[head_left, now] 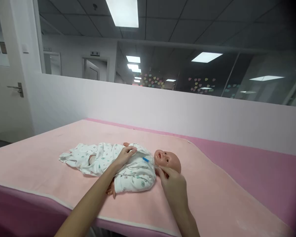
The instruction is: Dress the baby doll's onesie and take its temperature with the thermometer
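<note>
A baby doll [168,160] lies on its back on a pink blanket [51,164], head to the right. It wears a white printed romper [135,174] with a small blue tab at the collar. My left hand [124,155] rests on the doll's chest and pinches the romper's fabric near the collar. My right hand [171,182] is at the doll's neck, fingers pinched on the edge of the collar just below the head. One doll hand sticks out of the near sleeve beside my left forearm.
The blanket covers a darker pink table [249,158] that runs to the right. A white partition wall [162,108] stands behind it, with glass panels above. A white door [5,89] with a handle is at the far left.
</note>
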The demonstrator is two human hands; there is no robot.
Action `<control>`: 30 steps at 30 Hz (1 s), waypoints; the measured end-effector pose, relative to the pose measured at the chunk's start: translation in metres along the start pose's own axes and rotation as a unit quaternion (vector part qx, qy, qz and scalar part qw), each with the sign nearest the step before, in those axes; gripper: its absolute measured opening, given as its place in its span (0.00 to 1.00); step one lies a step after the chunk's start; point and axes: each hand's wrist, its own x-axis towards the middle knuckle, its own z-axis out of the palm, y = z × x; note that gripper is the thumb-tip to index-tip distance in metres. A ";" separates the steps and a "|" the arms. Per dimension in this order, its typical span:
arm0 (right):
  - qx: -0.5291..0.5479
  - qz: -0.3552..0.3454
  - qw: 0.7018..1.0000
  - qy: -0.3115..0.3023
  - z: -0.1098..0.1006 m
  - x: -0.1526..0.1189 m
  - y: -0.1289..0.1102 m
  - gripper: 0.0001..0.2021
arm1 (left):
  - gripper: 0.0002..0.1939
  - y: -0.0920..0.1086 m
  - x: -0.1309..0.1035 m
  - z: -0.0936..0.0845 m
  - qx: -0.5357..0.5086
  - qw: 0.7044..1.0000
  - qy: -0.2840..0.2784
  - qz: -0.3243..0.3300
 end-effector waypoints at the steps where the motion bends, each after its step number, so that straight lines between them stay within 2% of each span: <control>1: -0.020 0.002 1.000 -0.020 0.008 0.012 -0.002 0.17 | 0.16 0.000 0.000 0.000 -0.005 1.000 -0.001 0.003; 4: -0.095 -0.002 0.993 -0.071 0.031 0.042 -0.008 0.14 | 0.16 0.001 -0.002 0.001 -0.006 1.000 0.001 0.007; 8: -0.163 -0.007 0.978 -0.131 0.056 0.068 -0.014 0.08 | 0.16 0.002 -0.002 0.002 0.009 1.000 -0.010 0.013; 13: -0.214 -0.022 0.957 -0.193 0.084 0.093 -0.022 0.13 | 0.15 0.003 -0.003 0.004 0.037 0.999 -0.015 0.026; 16: -0.215 -0.021 0.951 -0.221 0.097 0.102 -0.024 0.11 | 0.15 0.004 -0.003 0.005 0.051 0.998 -0.022 0.035; 20: -0.211 -0.012 0.944 -0.254 0.100 0.111 -0.023 0.10 | 0.16 0.006 -0.003 0.006 0.066 0.997 -0.018 0.043; 25: -0.185 0.000 0.936 -0.301 0.080 0.140 -0.028 0.10 | 0.17 0.003 -0.002 0.006 0.082 0.995 -0.015 0.049; 28: -0.163 -0.004 0.943 -0.290 0.079 0.157 -0.044 0.12 | 0.16 0.001 -0.001 0.005 0.091 0.995 -0.014 0.045; 30: -0.152 -0.001 0.949 -0.275 0.090 0.161 -0.055 0.14 | 0.15 -0.001 -0.001 0.005 0.089 0.995 -0.017 0.045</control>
